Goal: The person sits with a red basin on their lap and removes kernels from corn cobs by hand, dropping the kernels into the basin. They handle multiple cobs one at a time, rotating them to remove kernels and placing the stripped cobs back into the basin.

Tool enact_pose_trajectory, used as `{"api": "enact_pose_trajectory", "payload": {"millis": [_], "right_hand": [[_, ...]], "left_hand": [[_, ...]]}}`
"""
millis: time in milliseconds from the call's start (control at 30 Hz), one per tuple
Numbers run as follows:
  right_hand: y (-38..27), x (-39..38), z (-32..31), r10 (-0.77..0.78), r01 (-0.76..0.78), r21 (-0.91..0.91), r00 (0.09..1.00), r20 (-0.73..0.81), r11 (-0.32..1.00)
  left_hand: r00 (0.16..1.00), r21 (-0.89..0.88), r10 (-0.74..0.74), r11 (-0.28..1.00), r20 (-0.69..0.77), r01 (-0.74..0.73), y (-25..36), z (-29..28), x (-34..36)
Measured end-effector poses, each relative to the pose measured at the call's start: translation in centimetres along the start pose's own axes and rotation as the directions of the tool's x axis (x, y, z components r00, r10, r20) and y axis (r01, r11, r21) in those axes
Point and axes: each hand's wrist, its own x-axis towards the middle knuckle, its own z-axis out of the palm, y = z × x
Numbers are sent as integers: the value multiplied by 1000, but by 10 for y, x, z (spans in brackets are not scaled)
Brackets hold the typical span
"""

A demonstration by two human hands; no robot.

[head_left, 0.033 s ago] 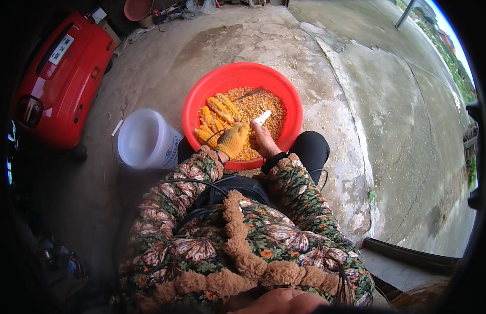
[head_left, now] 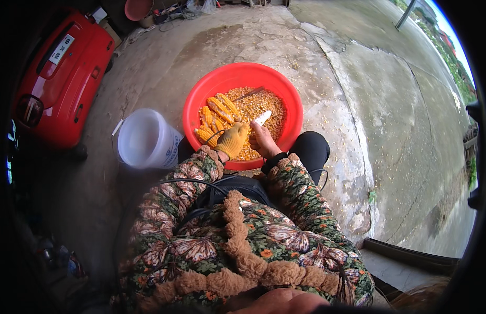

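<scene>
In front of me a red basin (head_left: 243, 70) holds loose corn kernels (head_left: 266, 102) and, on its left side, several yellow corn cobs (head_left: 220, 109). My right hand (head_left: 262, 140), bare, is closed around a pale, stripped corn cob (head_left: 262, 118) whose white end points up and away. Close beside it on the left, my left hand (head_left: 233, 140) wears a yellow glove and has its fingers curled; what lies inside them is hidden. A dark, thin tool (head_left: 251, 93) rests on the kernels toward the far side of the basin.
A white plastic bucket (head_left: 141, 138) stands left of the basin. Farther left is the rear of a red car (head_left: 70, 78). Kernels lie scattered on the concrete floor (head_left: 337, 136) to the right. My knee (head_left: 312, 152) touches the basin's right side.
</scene>
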Motion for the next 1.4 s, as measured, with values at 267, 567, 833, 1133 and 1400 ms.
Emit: {"api": "enact_pose_trajectory", "payload": {"millis": [267, 567, 833, 1133, 1400], "right_hand": [[0, 0, 6, 3, -4, 56, 1000, 26, 998], [4, 1, 7, -16, 9, -143, 999, -45, 990], [7, 4, 5, -29, 28, 13, 996, 88, 1000], [1, -2, 12, -100, 50, -292, 982, -158, 955], [12, 13, -3, -76, 94, 171, 991, -111, 981]], "left_hand": [[976, -143, -219, 966, -9, 216, -14, 13, 8], [993, 355, 109, 928, 35, -114, -21, 22, -4], [1000, 268, -2, 963, -24, 9, -38, 26, 6], [997, 382, 68, 922, -25, -54, -52, 36, 3], [937, 294, 14, 948, 350, -124, -7, 8, 12]]}}
